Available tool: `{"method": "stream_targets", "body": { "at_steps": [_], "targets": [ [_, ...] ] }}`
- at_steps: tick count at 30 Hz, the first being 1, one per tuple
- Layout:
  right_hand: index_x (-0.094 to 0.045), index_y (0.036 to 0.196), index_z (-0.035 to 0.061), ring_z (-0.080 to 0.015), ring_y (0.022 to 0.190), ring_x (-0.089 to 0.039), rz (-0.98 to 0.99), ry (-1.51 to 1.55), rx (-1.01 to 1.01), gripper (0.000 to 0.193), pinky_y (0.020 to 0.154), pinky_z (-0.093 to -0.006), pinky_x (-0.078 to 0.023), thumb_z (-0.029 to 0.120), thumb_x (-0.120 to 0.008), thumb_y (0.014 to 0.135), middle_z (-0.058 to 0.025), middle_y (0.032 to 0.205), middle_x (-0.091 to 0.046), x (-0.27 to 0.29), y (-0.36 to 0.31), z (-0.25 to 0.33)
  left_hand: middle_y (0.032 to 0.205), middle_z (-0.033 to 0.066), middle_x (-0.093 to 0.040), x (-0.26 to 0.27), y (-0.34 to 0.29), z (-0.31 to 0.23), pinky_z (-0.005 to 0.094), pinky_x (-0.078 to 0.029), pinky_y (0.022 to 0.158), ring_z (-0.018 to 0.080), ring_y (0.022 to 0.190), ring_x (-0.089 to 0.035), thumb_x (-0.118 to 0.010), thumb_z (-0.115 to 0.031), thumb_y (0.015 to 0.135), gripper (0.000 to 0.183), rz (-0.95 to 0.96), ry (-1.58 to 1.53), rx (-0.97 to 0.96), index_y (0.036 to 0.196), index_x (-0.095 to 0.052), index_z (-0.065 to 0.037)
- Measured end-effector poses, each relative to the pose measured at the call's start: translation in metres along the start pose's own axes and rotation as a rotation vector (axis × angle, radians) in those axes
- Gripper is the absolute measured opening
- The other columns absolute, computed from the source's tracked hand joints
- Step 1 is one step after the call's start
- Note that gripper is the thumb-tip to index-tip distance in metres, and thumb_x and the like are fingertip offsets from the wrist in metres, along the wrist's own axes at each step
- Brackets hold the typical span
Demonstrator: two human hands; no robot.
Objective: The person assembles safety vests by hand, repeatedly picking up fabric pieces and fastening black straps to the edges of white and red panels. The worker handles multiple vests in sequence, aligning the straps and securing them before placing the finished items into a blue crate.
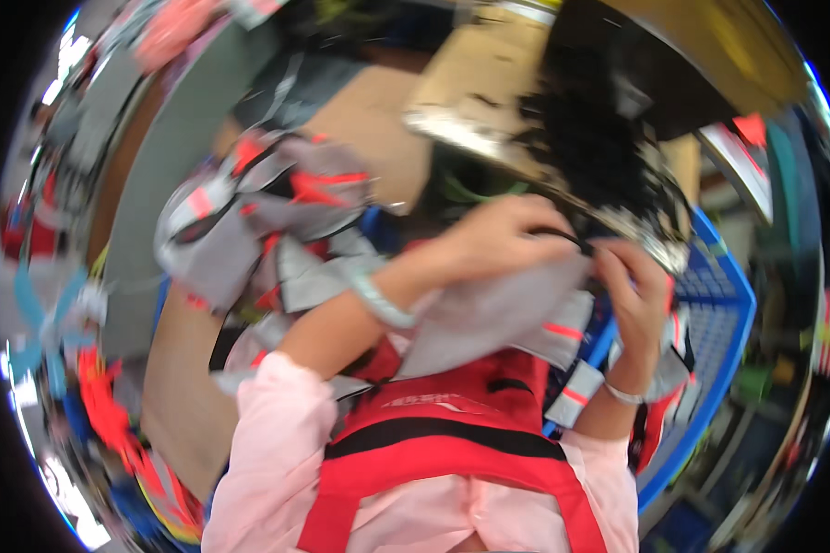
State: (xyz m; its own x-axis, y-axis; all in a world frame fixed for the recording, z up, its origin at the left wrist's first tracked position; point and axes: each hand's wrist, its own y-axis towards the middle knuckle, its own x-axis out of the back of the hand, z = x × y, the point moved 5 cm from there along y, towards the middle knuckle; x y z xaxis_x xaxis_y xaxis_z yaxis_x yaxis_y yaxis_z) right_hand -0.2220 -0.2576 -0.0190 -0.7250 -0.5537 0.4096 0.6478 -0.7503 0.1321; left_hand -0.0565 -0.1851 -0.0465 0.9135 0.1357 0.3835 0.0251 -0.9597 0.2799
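Note:
A grey cloth piece (pixel 493 309) with a dark edge hangs in front of my red apron. My left hand (pixel 503 238), closed, pinches its upper edge, where a thin black strip (pixel 563 236) shows at the fingertips. Close by on the right, the fingers of my right hand (pixel 638 288) are bent and pinch the same edge. Motion blur hides the exact grip. More grey and white cloth pieces with orange-red stripes (pixel 576 392) lie beneath the hands. To the left of my left forearm is a bundle of similar grey cloth pieces (pixel 207 253).
A heap of small black pieces (pixel 595 138) lies beyond my hands, beside a tan board (pixel 475 83). At the right stands a blue plastic basket (pixel 733 300). A grey panel (pixel 180 157) curves along the left, and a light-blue fan (pixel 48 323) is at the far left.

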Motion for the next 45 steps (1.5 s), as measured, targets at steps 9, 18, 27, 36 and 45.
{"method": "stream_targets", "body": {
  "at_steps": [9,18,27,36,45],
  "targets": [
    [-0.062,0.089,-0.0003,-0.0048,0.071,-0.054,-0.102,0.376,-0.042,0.012,0.065,-0.0208,-0.045,0.010,-0.065,0.085,0.0016,0.078,-0.061,0.005,0.054,-0.024,0.090,0.0028,-0.067,0.033,0.048,0.003,0.0221,-0.046,0.073,0.0082,0.081,-0.059,-0.070,-0.019,0.083,0.029,-0.041,-0.182,0.390,0.101,-0.067,0.003],
    [-0.059,0.086,0.0011,-0.0011,0.062,-0.040,-0.152,0.474,-0.027,0.016,0.054,-0.0178,-0.032,0.017,-0.060,0.089,0.0068,0.069,-0.049,-0.004,0.097,-0.037,0.091,0.0054,-0.067,0.055,0.081,0.014,0.0236,-0.046,0.076,0.0103,0.084,-0.060,-0.071,-0.025,0.081,0.039,-0.104,-0.178,0.502,0.105,-0.066,0.005],
    [-0.060,0.087,0.0022,-0.0044,0.062,-0.044,-0.191,0.602,-0.073,0.016,0.058,-0.0195,-0.036,0.019,-0.060,0.088,0.0042,0.067,-0.050,-0.006,0.115,-0.046,0.088,0.0018,-0.067,0.057,0.102,0.024,0.0205,-0.047,0.072,0.0069,0.078,-0.061,-0.074,-0.024,0.081,0.034,-0.116,-0.246,0.551,0.105,-0.068,0.000],
    [-0.063,0.086,0.0031,-0.0064,0.064,-0.047,-0.192,0.675,-0.092,0.017,0.060,-0.0211,-0.038,0.021,-0.062,0.085,0.0020,0.068,-0.053,-0.002,0.125,-0.048,0.096,0.0065,-0.067,0.060,0.112,0.034,0.0240,-0.046,0.078,0.0121,0.088,-0.062,-0.073,-0.025,0.080,0.042,-0.112,-0.294,0.507,0.109,-0.065,0.003],
    [-0.060,0.086,0.0032,-0.0091,0.064,-0.050,-0.196,0.796,-0.083,0.014,0.062,-0.0234,-0.041,0.017,-0.061,0.086,0.0002,0.073,-0.052,-0.004,0.128,-0.045,0.092,0.0058,-0.068,0.061,0.117,0.034,0.0233,-0.049,0.072,0.0119,0.081,-0.064,-0.074,-0.025,0.080,0.039,-0.108,-0.431,0.516,0.107,-0.066,0.001]
  ]
}}
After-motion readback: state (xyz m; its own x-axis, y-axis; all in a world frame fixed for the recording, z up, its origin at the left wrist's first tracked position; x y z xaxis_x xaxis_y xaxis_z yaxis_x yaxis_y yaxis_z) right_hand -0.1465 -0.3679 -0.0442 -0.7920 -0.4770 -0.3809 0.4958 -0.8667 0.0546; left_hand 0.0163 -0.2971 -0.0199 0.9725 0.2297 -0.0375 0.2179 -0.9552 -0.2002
